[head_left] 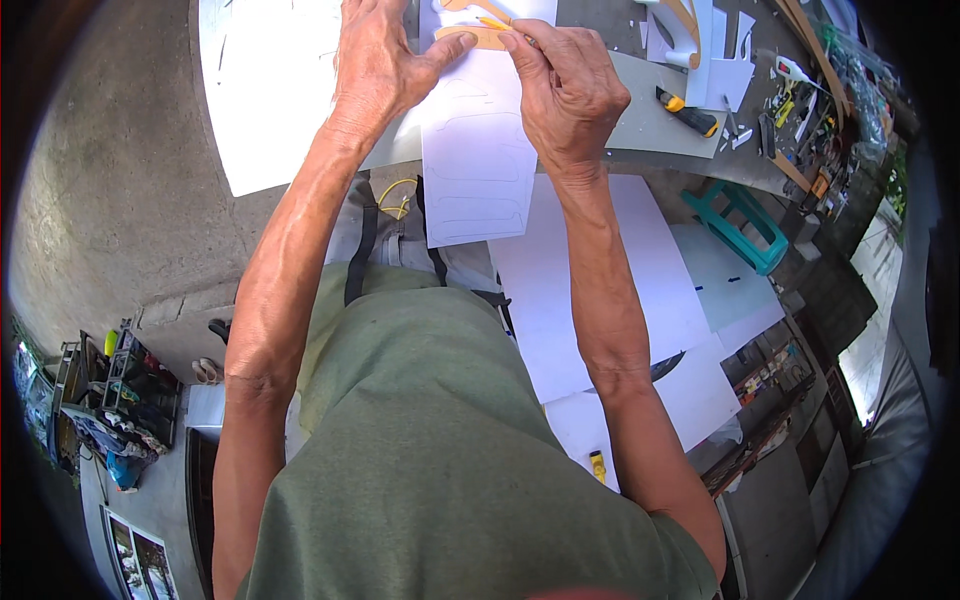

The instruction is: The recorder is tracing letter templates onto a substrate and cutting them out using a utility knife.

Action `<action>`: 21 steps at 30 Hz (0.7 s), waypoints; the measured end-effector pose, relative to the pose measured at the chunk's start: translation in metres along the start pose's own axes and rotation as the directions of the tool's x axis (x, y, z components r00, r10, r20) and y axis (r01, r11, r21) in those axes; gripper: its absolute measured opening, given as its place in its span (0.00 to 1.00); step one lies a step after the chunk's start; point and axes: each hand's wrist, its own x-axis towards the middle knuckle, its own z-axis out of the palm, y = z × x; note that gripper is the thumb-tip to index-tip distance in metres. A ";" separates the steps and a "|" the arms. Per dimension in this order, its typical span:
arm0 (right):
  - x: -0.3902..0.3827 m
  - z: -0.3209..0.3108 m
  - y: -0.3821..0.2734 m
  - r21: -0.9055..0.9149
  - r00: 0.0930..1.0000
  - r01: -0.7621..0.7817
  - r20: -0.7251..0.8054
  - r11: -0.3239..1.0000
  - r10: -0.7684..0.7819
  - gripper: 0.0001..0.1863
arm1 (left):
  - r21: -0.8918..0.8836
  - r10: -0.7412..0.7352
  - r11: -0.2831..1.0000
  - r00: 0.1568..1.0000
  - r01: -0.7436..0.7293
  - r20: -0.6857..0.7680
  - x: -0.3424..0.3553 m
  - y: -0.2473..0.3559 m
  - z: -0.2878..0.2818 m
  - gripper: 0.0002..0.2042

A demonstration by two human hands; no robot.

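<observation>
Gray table [607, 18] | white sheet [268, 95] | line-marked paper strip [478, 150] | board [645, 128] under utility knife [688, 112]

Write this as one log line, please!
left hand: thumb on wood piece | right hand: holding pencil | paper: outlines drawn | knife: on table, right side

The utility knife [687, 112] and scattered tools [784, 110] suggest a workshop.

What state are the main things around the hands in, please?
Long white paper strip: marked with drawn outlines, overhanging the grey worktable
Slim yellow pencil: held in the bare right hand
Flat tan curved piece: lying on the paper, under the bare left hand's thumb
Yellow-and-black utility knife: lying down, blade position unclear
Teal plastic stool: unoccupied
</observation>
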 end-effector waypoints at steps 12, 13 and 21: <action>0.008 0.018 0.007 -0.016 0.981 0.149 0.128 0.989 -0.145 0.10 | -0.033 -0.022 0.999 1.000 0.022 0.011 -0.002 -0.002 0.001 0.45; 0.008 0.019 0.006 -0.014 0.981 0.151 0.129 0.988 -0.148 0.10 | -0.016 -0.028 0.999 0.999 0.028 0.017 -0.002 -0.002 0.001 0.44; 0.010 0.022 -0.002 -0.050 0.959 0.246 0.159 0.968 -0.235 0.10 | -0.018 -0.007 1.000 1.000 0.008 0.016 -0.001 -0.001 0.001 0.44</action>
